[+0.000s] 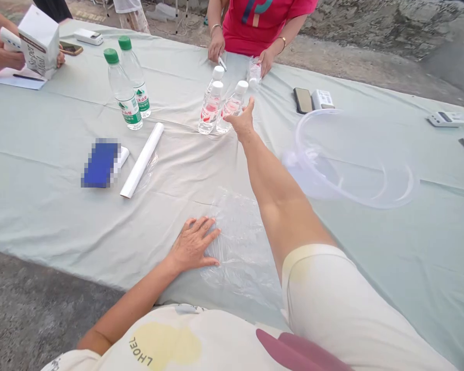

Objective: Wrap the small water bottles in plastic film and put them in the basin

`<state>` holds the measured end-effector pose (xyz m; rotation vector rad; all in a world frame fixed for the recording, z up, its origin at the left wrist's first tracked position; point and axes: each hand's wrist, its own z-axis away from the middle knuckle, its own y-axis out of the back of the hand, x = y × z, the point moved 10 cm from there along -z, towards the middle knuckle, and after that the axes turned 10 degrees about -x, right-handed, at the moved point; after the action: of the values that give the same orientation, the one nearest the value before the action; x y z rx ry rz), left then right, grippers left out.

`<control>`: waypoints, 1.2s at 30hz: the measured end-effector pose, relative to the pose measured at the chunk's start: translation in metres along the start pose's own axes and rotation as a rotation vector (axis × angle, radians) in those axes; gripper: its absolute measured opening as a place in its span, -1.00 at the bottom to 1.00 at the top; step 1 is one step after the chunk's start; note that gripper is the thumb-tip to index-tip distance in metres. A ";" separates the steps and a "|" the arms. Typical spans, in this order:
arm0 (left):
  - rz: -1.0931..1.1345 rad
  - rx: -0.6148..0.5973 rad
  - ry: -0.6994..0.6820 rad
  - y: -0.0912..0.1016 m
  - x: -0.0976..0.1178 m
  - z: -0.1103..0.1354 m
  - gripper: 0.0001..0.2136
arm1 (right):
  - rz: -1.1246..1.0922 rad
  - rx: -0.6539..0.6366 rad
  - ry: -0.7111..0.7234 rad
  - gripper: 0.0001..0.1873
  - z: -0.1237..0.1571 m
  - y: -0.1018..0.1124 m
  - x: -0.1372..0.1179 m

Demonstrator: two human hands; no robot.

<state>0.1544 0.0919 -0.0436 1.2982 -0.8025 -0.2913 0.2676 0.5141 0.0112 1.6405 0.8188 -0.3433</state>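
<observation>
My left hand (195, 242) lies flat, fingers spread, on the left edge of a clear plastic film sheet (242, 232) on the cloth. Stretched far forward, my right hand (243, 121) is at a small water bottle (229, 106) with a white cap and a red-and-white label. The thumb overlaps the bottle's lower right side, while the fingers point away to its right, apart from the thumb. Whether the skin touches the bottle is unclear. Two similar bottles stand close by, one on the left (209, 113) and one behind (217, 73).
A white roll (142, 161) lies beside a pixelated blue item (100, 165). Two green-capped bottles (126, 105) stand behind them. At right are a clear plastic loop (371, 205), phones and white devices (446, 119). Opposite, a person in red holds a wrapped bottle (254, 72); another holds a box (38, 44).
</observation>
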 end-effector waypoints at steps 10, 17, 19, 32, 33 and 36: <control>0.045 -0.047 0.005 0.000 -0.002 -0.002 -0.11 | -0.212 -0.033 -0.253 -0.43 0.110 0.031 0.002; 0.117 -0.037 0.014 0.003 -0.003 -0.001 0.01 | -0.582 -0.200 -0.483 -0.56 0.326 0.039 -0.057; 0.125 -0.033 0.028 0.003 -0.004 -0.001 0.03 | -0.698 -0.246 -0.587 -0.61 0.372 0.019 -0.069; 0.330 0.025 0.225 0.025 -0.014 0.041 -0.20 | -0.267 -0.239 -0.683 -0.19 0.404 -0.007 -0.084; 0.316 0.047 0.313 0.025 -0.018 0.050 -0.31 | -0.268 -0.242 -0.673 -0.16 0.403 -0.009 -0.088; 0.209 0.030 0.487 0.017 -0.018 0.069 -0.62 | -0.227 -0.279 -0.655 -0.09 0.398 -0.017 -0.094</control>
<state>0.0919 0.0565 -0.0306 1.2312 -0.5193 0.2013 0.2731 0.1083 -0.0402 1.0720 0.5165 -0.8346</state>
